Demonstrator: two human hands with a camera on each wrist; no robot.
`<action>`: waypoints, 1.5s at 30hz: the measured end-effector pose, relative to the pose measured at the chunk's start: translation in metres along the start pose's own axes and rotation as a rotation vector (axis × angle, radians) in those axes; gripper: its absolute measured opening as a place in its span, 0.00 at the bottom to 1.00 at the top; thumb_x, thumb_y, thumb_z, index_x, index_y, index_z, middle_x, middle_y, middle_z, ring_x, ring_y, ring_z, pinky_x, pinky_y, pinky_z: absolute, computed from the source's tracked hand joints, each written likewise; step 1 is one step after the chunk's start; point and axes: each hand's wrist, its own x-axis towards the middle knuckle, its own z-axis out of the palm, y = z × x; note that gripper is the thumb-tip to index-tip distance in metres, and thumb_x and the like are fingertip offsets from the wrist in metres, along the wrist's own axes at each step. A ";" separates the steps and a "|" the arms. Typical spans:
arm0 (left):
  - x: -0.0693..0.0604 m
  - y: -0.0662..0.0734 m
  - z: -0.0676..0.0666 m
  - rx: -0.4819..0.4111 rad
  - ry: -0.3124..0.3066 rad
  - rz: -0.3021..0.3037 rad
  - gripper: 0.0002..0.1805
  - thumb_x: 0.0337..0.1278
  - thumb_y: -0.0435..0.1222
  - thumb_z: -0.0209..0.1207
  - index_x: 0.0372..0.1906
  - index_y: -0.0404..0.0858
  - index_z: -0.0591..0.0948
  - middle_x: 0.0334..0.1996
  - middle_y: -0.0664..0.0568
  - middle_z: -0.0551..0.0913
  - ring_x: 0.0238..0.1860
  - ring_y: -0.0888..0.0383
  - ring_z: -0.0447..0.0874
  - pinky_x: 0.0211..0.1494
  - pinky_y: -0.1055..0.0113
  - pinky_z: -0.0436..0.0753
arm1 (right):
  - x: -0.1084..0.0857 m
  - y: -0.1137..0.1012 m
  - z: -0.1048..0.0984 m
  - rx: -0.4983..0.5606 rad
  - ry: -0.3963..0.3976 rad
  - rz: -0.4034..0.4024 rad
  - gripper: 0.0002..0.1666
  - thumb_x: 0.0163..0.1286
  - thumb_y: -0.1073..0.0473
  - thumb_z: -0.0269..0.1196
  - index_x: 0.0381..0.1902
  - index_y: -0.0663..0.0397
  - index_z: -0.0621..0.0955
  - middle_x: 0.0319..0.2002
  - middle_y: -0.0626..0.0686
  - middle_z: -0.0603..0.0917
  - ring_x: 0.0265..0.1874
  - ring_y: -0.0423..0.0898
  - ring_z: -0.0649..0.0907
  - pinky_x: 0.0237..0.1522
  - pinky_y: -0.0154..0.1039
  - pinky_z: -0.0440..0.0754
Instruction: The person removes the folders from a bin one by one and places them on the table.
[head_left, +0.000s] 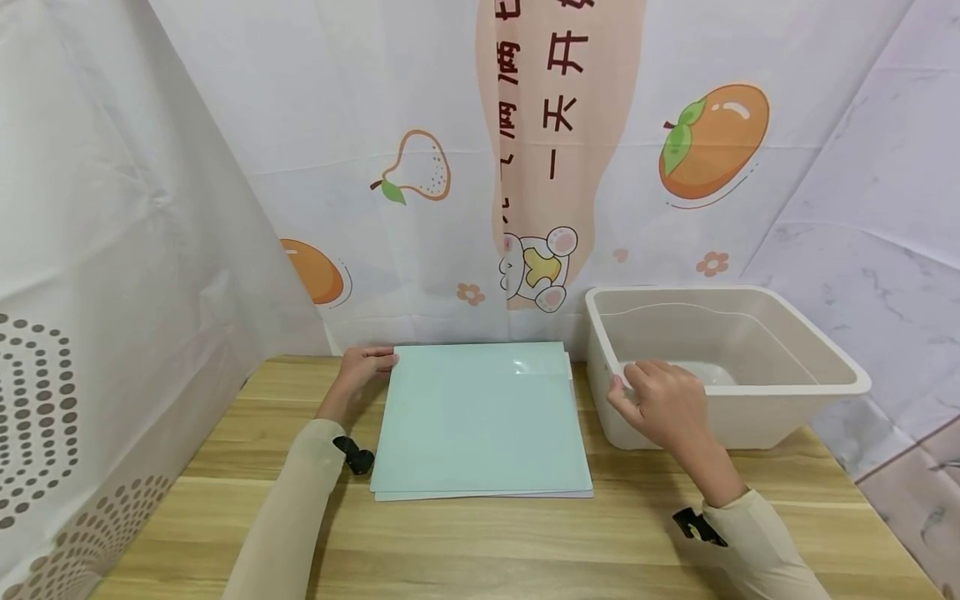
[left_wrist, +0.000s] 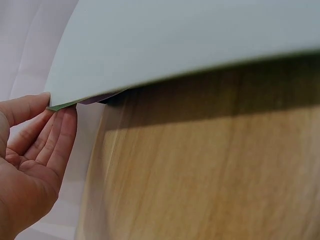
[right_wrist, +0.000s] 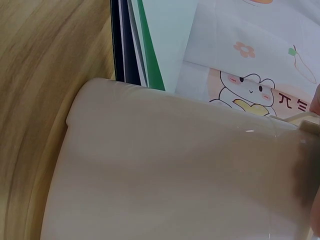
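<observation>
A stack of thin file folders lies on the table, with a pale green folder [head_left: 480,425] on top. My left hand [head_left: 363,367] pinches its far left corner; in the left wrist view the thumb is above and the fingers [left_wrist: 62,132] below the raised edge. How many folders it pinches I cannot tell. To the right stands a white plastic bin [head_left: 720,417]. My right hand [head_left: 663,400] grips the bin's rim at its near left corner. The right wrist view shows the bin's outer wall [right_wrist: 175,165] and, beyond it, a dark blue folder [right_wrist: 129,50] and a green folder [right_wrist: 150,50] fanned apart.
A wooden table [head_left: 480,550] carries the folders and bin. Behind it hangs a white printed curtain [head_left: 337,100] with fruit pictures, touching the back edge. Another white sheet [head_left: 112,208] closes off the left side.
</observation>
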 end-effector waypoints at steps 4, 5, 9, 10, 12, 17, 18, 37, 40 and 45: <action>-0.001 0.000 0.000 -0.004 0.009 0.003 0.25 0.69 0.39 0.64 0.64 0.29 0.79 0.64 0.36 0.80 0.41 0.64 0.87 0.61 0.61 0.85 | -0.001 0.001 0.001 0.002 -0.006 0.001 0.20 0.58 0.53 0.50 0.12 0.46 0.57 0.13 0.40 0.54 0.15 0.36 0.50 0.22 0.28 0.39; -0.001 0.000 0.000 -0.006 0.010 0.005 0.25 0.69 0.39 0.64 0.64 0.29 0.79 0.64 0.35 0.80 0.41 0.65 0.87 0.60 0.62 0.85 | -0.001 0.001 0.001 0.002 -0.008 0.003 0.20 0.58 0.53 0.50 0.12 0.46 0.57 0.13 0.40 0.54 0.15 0.36 0.50 0.22 0.28 0.39; -0.001 0.000 0.001 -0.007 0.012 0.007 0.25 0.68 0.39 0.64 0.64 0.29 0.79 0.63 0.35 0.80 0.40 0.66 0.87 0.60 0.61 0.85 | -0.004 0.002 0.003 0.008 -0.023 0.019 0.20 0.59 0.53 0.50 0.12 0.46 0.57 0.12 0.43 0.57 0.14 0.37 0.51 0.19 0.30 0.41; -0.001 0.000 0.001 -0.008 0.013 0.006 0.25 0.68 0.39 0.64 0.64 0.29 0.79 0.63 0.35 0.80 0.40 0.65 0.87 0.61 0.61 0.85 | -0.005 0.003 0.003 0.010 -0.028 0.024 0.20 0.59 0.53 0.50 0.12 0.46 0.57 0.11 0.43 0.58 0.14 0.38 0.52 0.19 0.30 0.41; -0.001 0.000 0.002 -0.009 0.012 0.004 0.25 0.69 0.39 0.64 0.65 0.30 0.79 0.64 0.36 0.79 0.42 0.63 0.87 0.62 0.60 0.84 | -0.007 0.003 0.004 0.013 -0.037 0.031 0.20 0.60 0.52 0.50 0.12 0.46 0.57 0.11 0.45 0.60 0.13 0.39 0.53 0.18 0.31 0.42; -0.001 -0.001 0.002 -0.035 0.003 -0.005 0.25 0.70 0.37 0.62 0.67 0.31 0.77 0.68 0.37 0.75 0.55 0.54 0.83 0.65 0.58 0.82 | -0.008 0.003 0.005 0.016 -0.038 0.032 0.20 0.60 0.52 0.50 0.12 0.47 0.58 0.10 0.45 0.61 0.12 0.40 0.54 0.18 0.31 0.43; -0.001 -0.001 0.002 -0.046 0.004 -0.008 0.25 0.70 0.37 0.62 0.67 0.31 0.77 0.69 0.37 0.75 0.57 0.53 0.82 0.65 0.58 0.82 | -0.008 0.003 0.005 0.014 -0.037 0.031 0.20 0.60 0.52 0.50 0.12 0.47 0.58 0.10 0.45 0.61 0.12 0.40 0.54 0.18 0.31 0.42; 0.001 0.001 0.006 -0.102 0.017 -0.042 0.24 0.70 0.34 0.61 0.67 0.27 0.76 0.66 0.38 0.75 0.45 0.62 0.81 0.69 0.58 0.79 | -0.005 0.002 0.003 0.000 -0.014 0.017 0.20 0.59 0.53 0.51 0.12 0.47 0.58 0.11 0.45 0.60 0.14 0.37 0.52 0.20 0.29 0.41; 0.000 0.001 0.006 -0.088 0.013 -0.047 0.24 0.71 0.35 0.61 0.67 0.28 0.76 0.66 0.39 0.76 0.47 0.60 0.81 0.66 0.61 0.81 | -0.002 0.001 0.001 -0.009 -0.001 0.004 0.20 0.58 0.53 0.51 0.12 0.47 0.57 0.11 0.44 0.59 0.17 0.35 0.49 0.22 0.28 0.40; 0.000 0.000 0.005 -0.067 -0.005 -0.037 0.25 0.72 0.36 0.59 0.68 0.28 0.75 0.68 0.38 0.74 0.51 0.57 0.81 0.65 0.62 0.81 | 0.000 0.000 0.000 -0.008 0.005 -0.002 0.20 0.58 0.54 0.51 0.12 0.47 0.57 0.10 0.44 0.60 0.18 0.34 0.49 0.21 0.28 0.40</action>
